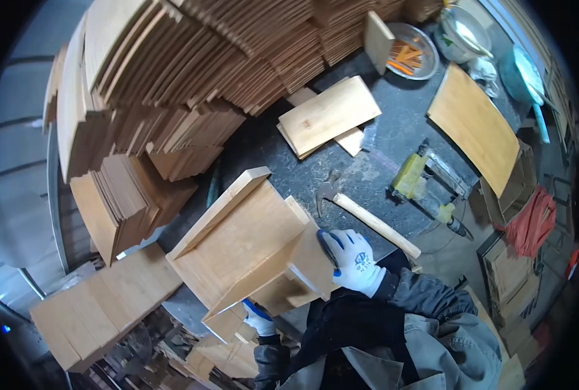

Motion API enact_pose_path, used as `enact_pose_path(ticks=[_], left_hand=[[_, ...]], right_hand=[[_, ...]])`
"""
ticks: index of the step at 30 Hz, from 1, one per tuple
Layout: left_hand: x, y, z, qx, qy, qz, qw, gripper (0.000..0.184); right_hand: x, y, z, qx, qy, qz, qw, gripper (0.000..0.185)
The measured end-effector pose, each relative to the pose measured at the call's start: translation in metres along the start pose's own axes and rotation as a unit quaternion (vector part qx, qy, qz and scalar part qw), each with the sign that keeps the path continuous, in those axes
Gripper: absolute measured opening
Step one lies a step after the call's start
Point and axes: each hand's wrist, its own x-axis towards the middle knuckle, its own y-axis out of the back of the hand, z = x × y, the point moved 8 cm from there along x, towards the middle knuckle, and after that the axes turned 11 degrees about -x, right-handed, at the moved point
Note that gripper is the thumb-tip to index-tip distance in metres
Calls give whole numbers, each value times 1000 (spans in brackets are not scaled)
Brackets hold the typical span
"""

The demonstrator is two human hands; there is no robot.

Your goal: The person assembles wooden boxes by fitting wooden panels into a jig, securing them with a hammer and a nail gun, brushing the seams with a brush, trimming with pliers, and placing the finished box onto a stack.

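Observation:
A light wooden box (pixel 244 227) with raised side boards sits tilted on the dark tabletop. My right hand (pixel 357 260), in a white and blue glove, grips the box at its right end. Lower down, my left hand (pixel 259 317), gloved the same way, holds the near edge of the box, its fingers partly hidden by the wood. Just right of the box lies a hammer (pixel 367 218) with a pale wooden handle. Beyond it is a green nail gun (pixel 426 182). Several flat boards (pixel 331 114) lie stacked behind the box.
Tall stacks of thin boards (pixel 198 52) line the back and left. A metal bowl (pixel 413 52) with orange pieces stands at the back, near a large curved panel (pixel 476 123). Red cloth (pixel 532 221) hangs at right. More boards (pixel 107 302) lie at lower left.

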Motion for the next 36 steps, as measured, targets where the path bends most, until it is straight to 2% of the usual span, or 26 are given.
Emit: enact_pose_path(ticks=[3,8,13,18,20,21,22,25,26,29,34,35,36], left_hand=[[-17,-16,17,-1,-85,-17,996,43],[-30,46,-57,-148,4,128,981,60],[-62,89,-116,-147,63,150,976,60],[-72,105,-147,-149,101,132,975,61],[-73,107,-157,-150,112,119,975,62],[-72,109,-162,-150,117,112,975,62],[-71,110,-165,-149,121,104,976,62],[-71,112,-172,-145,134,81,977,63],[-72,115,-174,-143,138,74,977,63],[-74,118,-178,-136,147,48,979,64],[-66,126,-174,-122,140,1,983,65],[-65,127,-172,-119,137,-8,983,65],[-62,128,-170,-116,133,-19,984,65]], right_hand=[[6,5,-11,-17,6,-24,1000,73],[13,-2,-16,-78,-8,-69,995,71],[10,-22,-6,-166,23,-85,982,64],[0,-32,6,-180,40,-98,978,53],[-10,-42,30,11,-94,-131,987,49],[-19,-49,43,108,-161,-142,971,48],[-25,-53,48,102,-163,-144,971,48],[-64,-75,86,354,-335,-136,863,44],[-78,-80,101,349,-338,-137,863,44],[-113,-97,140,446,-366,-117,809,43],[-59,-66,93,426,-308,-129,841,43],[-36,-54,74,299,-255,-176,903,43],[-18,-44,56,166,-196,-216,942,44]])
